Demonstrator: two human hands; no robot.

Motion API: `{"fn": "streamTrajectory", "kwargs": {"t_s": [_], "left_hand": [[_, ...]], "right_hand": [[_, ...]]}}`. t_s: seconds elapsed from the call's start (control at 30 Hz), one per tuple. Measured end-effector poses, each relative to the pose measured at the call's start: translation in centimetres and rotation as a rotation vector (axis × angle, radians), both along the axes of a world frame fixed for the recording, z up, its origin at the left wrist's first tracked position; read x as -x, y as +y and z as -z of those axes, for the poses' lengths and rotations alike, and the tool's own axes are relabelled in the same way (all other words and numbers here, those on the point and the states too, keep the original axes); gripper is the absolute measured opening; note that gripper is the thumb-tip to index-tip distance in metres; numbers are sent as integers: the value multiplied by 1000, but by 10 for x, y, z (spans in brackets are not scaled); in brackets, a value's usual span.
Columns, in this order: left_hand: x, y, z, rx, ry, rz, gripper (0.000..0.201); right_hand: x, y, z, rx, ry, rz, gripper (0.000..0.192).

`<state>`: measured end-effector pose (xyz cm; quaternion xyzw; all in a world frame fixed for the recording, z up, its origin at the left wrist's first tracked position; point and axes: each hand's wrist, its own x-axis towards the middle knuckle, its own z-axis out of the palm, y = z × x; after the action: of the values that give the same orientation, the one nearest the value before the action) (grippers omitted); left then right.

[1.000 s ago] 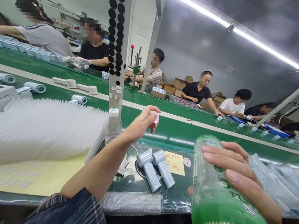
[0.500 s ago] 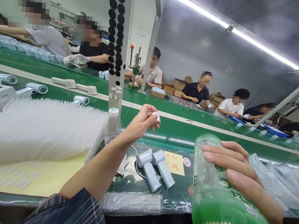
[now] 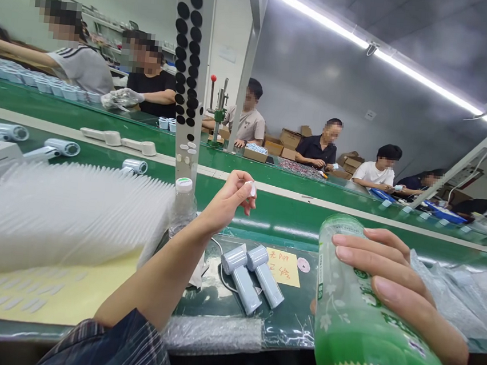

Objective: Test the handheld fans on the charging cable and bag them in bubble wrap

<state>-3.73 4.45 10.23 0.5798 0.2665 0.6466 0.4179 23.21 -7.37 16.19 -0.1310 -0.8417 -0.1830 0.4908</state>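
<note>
In the head view, the right hand [image 3: 393, 283] is wrapping its fingers around one green bottle [image 3: 362, 331], gripping it near the open neck, the bottle tilting close to the camera at the lower right. The left hand [image 3: 228, 201] is hovering above the green bench [image 3: 292, 216], its thumb and fingers pinching one small white cap [image 3: 251, 188], the other fingers curling in.

Below the left hand, two grey handheld devices [image 3: 251, 278] are lying side by side, touching, just beside one yellow note [image 3: 282, 266]. One clear water bottle [image 3: 182, 206] with a white lid is standing upright near the left forearm, next to one fanned row of white plastic pieces [image 3: 64, 211] sitting on a yellow sheet [image 3: 43, 295]. Clear bags [image 3: 452, 289] are lying behind the right hand.

Six other people [image 3: 250, 117] are sitting along the far side of the line.
</note>
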Motion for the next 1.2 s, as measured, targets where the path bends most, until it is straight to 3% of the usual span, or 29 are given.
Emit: {"fn": "streamTrajectory", "kwargs": {"t_s": [0.13,0.57,1.2], "left_hand": [[1,0,0,7,19,12,56],[3,0,0,0,51,3,54],[6,3,0,5,46,-17,51]], "right_hand": [[0,-1,0,35,29,-46,63],[3,-1,-4,5,49,-27,35],[6,1,-13,-35,24,-20,27]]}}
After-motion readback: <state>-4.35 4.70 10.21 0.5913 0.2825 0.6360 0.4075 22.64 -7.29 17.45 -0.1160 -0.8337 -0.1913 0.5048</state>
